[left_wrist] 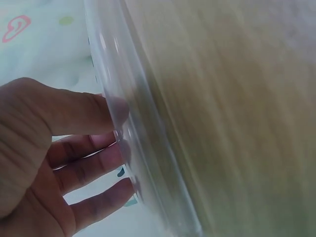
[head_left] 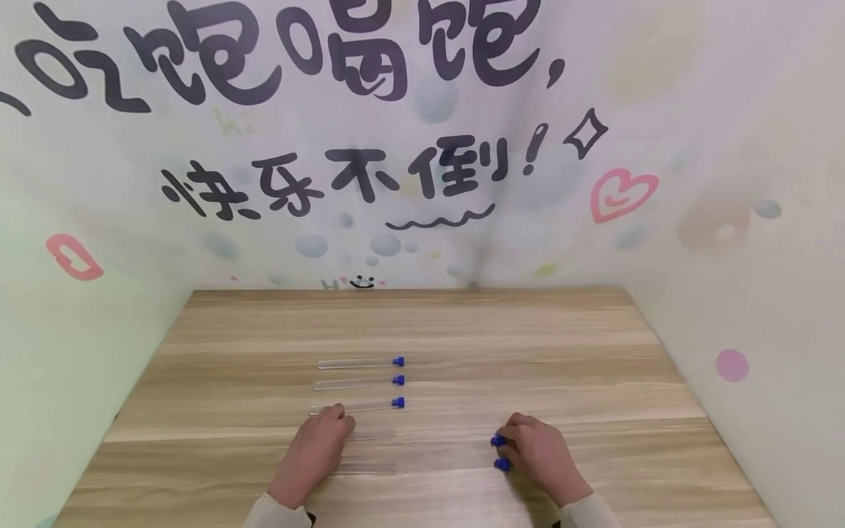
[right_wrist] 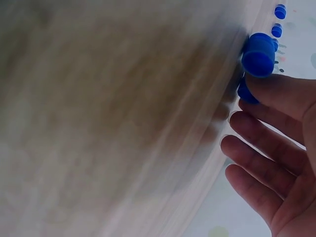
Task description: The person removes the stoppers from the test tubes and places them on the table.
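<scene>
My left hand (head_left: 317,451) is down over the left part of a row of clear test tubes. It covers one end of an uncapped test tube (head_left: 376,435); whether the fingers grip it is hidden. A second uncapped test tube (head_left: 370,468) lies nearer; in the left wrist view a clear tube (left_wrist: 133,98) crosses in front of the thumb tip. My right hand (head_left: 541,451) pinches a blue cap (right_wrist: 246,93) between thumb and index finger at the table, its other fingers spread. Another blue cap (head_left: 502,464) sits just nearer, beside the thumb.
Three test tubes with blue caps lie parallel farther back: the far one (head_left: 356,364), the middle one (head_left: 356,384) and the near one (head_left: 370,407). The wooden table (head_left: 528,337) meets a printed wall (head_left: 422,257) at the back and pale walls at both sides.
</scene>
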Demonstrator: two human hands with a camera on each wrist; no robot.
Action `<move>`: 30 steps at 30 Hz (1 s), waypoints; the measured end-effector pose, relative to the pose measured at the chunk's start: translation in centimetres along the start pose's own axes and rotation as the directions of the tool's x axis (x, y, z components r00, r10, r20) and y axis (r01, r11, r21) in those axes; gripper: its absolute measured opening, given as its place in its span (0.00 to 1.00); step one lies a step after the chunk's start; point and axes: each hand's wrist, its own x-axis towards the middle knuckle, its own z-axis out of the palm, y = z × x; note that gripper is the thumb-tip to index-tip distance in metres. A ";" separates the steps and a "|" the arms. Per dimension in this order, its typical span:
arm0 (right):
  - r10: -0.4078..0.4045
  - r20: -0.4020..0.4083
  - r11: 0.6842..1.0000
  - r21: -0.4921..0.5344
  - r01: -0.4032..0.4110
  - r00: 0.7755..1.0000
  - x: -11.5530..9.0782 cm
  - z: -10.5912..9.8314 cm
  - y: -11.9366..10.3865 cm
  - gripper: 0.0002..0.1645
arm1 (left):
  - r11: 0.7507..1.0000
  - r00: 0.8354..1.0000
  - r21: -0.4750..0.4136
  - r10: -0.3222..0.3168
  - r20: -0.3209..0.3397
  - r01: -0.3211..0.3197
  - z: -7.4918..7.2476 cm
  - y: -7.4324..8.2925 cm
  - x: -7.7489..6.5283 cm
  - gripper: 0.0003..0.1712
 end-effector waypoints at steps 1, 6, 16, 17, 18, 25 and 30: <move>0.002 0.004 1.000 -0.003 -0.002 1.000 0.0 0.0 0.0 0.08 | 1.000 1.000 0.002 0.001 -0.006 0.000 0.0 0.0 0.0 0.09; -0.009 0.005 1.000 -0.010 0.009 1.000 0.2 -0.1 0.0 0.10 | 1.000 0.999 0.004 0.002 -0.037 -0.002 0.1 -0.1 0.0 0.08; -0.016 -0.082 1.000 -0.011 0.015 0.996 0.8 -0.4 0.2 0.18 | 1.000 0.999 -0.017 -0.018 -0.040 0.017 0.0 -0.3 -0.3 0.08; -0.009 -0.086 1.000 -0.012 0.008 0.996 0.8 -0.5 0.3 0.20 | 0.999 0.999 -0.024 -0.029 -0.034 0.028 0.0 -0.3 -0.3 0.09; -0.001 -0.087 1.000 -0.016 -0.001 0.996 0.9 -0.6 0.3 0.21 | 0.999 0.999 -0.029 -0.039 -0.029 0.038 -0.1 -0.3 -0.3 0.10; 0.040 -0.080 0.999 -0.011 -0.041 0.996 1.6 -1.3 0.1 0.34 | 0.998 0.996 -0.020 -0.060 -0.068 0.059 -0.7 -0.3 0.0 0.20; 0.013 -0.138 1.000 -0.002 -0.013 0.990 2.5 -1.6 -0.2 0.38 | 0.999 0.993 -0.010 -0.054 -0.104 0.053 -1.1 -0.2 0.6 0.20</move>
